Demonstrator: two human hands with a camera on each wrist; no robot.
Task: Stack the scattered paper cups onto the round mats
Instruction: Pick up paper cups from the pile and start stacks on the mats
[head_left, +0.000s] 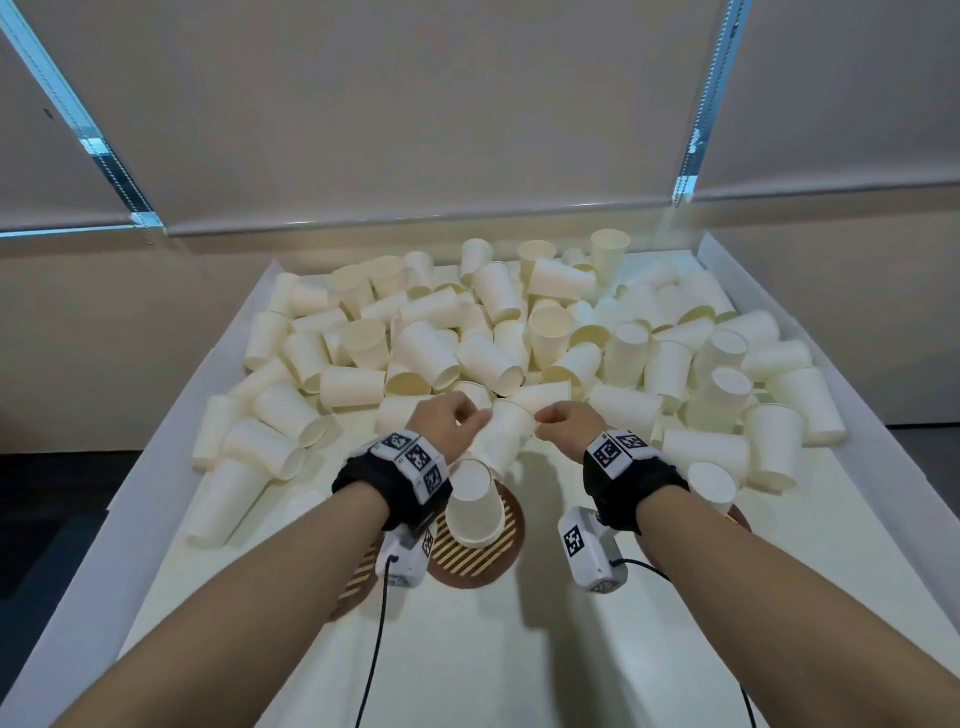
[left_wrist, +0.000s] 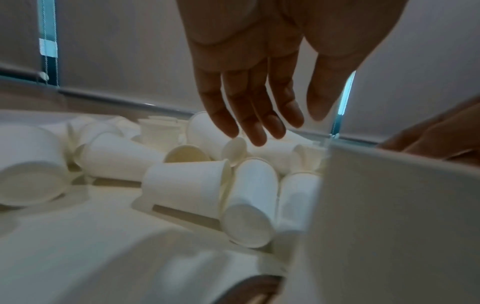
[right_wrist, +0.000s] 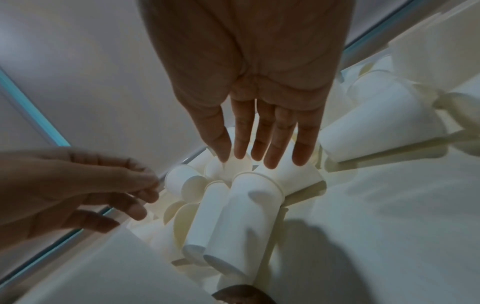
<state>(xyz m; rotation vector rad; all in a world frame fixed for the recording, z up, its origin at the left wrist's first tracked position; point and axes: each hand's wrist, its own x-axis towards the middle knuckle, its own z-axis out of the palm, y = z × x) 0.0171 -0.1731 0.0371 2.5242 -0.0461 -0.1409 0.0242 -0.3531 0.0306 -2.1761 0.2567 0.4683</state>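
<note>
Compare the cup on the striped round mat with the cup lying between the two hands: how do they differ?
The mat cup stands upside down, base up; the tilted cup lies on its side, rim pointing away from the person. The mat cup sits on the striped mat; the tilted cup is beyond it, at the pile's edge. Both are plain white paper cups.

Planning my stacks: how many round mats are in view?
3. The middle mat sits under an upside-down cup; the left mat lies partly under the left wrist; the right mat shows an edge behind the right forearm. Others may be hidden.
</note>
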